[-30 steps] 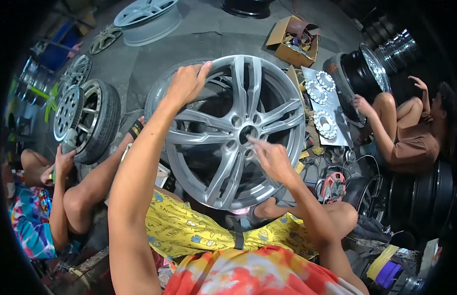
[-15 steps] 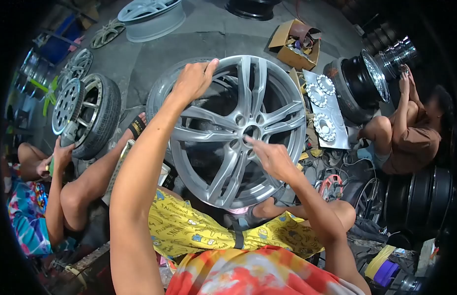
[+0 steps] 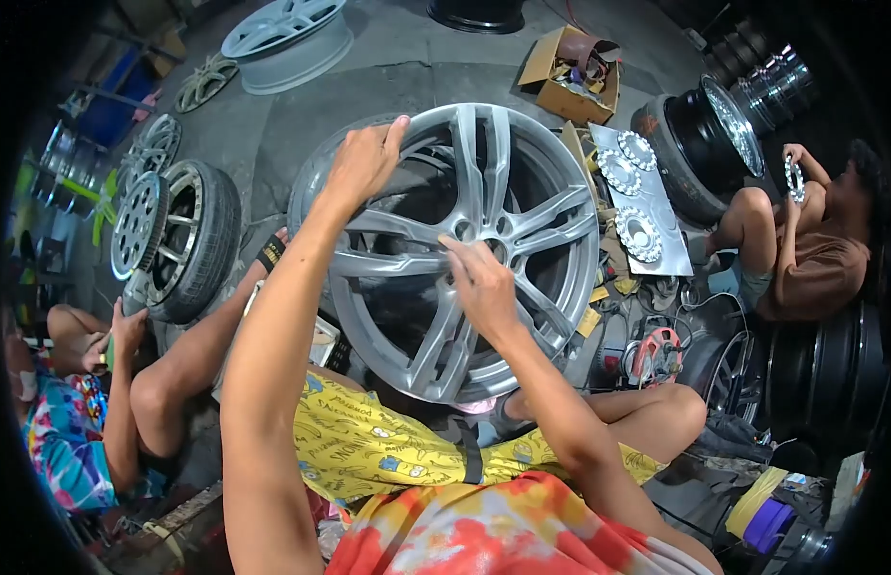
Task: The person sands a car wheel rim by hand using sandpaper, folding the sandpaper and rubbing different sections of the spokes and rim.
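Fingers, left hand [image 3: 362, 165]: closed over the upper-left edge of the rim [image 3: 483, 227], tips out of sight.
Fingers, right hand [image 3: 486, 287]: stretched towards the spoke [image 3: 398, 264] left of the hub [image 3: 512, 251]; whether they pinch something small, I cannot tell.
Rim, place: just beyond the yellow shorts [image 3: 345, 450], facing up, with what looks like a tyre [image 3: 307, 187] behind its upper left.
Rim, done: the visible spokes look evenly shaped and silver-grey.
Rim, left: the sheen is patchy, so the surface seems unfinished; how much remains is unclear.
Rim, writing: no brand legible.
Shorts, print: upside down from here, seemingly "Minions"; other words uncertain.
Panel [image 3: 664, 235]: carries three chrome caps [image 3: 638, 235]; no readable label.
Box [image 3: 572, 103]: open, filled with odds and ends; no legible mark.
Sandal [image 3: 271, 254], left co-worker's: yellow lettering, too small to read.
Right co-worker [image 3: 817, 264]: holds a chrome ring [image 3: 793, 179].
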Tool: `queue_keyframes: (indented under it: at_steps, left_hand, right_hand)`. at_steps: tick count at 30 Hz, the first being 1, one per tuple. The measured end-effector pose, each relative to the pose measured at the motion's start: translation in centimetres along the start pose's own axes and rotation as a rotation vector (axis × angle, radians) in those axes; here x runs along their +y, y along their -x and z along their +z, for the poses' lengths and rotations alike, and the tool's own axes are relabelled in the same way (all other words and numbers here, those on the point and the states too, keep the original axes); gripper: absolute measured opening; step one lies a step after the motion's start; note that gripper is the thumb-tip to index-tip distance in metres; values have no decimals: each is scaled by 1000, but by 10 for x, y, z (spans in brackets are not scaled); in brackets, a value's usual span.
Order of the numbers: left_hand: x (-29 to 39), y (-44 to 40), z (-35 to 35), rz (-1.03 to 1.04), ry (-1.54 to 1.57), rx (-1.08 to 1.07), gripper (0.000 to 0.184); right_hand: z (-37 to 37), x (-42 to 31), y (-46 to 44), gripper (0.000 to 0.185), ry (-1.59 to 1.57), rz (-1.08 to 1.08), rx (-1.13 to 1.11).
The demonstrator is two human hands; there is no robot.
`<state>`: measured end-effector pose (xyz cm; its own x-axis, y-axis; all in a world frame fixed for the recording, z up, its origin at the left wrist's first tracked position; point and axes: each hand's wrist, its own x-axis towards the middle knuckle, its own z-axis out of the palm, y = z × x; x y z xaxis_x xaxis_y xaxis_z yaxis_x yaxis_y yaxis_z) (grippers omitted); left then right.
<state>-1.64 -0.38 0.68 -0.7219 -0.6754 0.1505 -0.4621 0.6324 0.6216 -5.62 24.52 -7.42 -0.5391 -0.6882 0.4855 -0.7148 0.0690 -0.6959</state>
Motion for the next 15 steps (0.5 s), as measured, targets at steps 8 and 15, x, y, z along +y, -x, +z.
queue_keyframes:
  at_steps: [8, 15]
  left_hand:
    - [-3, 0, 2, 42, 1, 13, 63]
    - [-10, 0, 10, 87, 50, 61, 67]
  right_hand:
    - [8, -13, -13, 23, -79, -66, 47]
    - [-70, 47, 9, 22, 219, 9, -159]
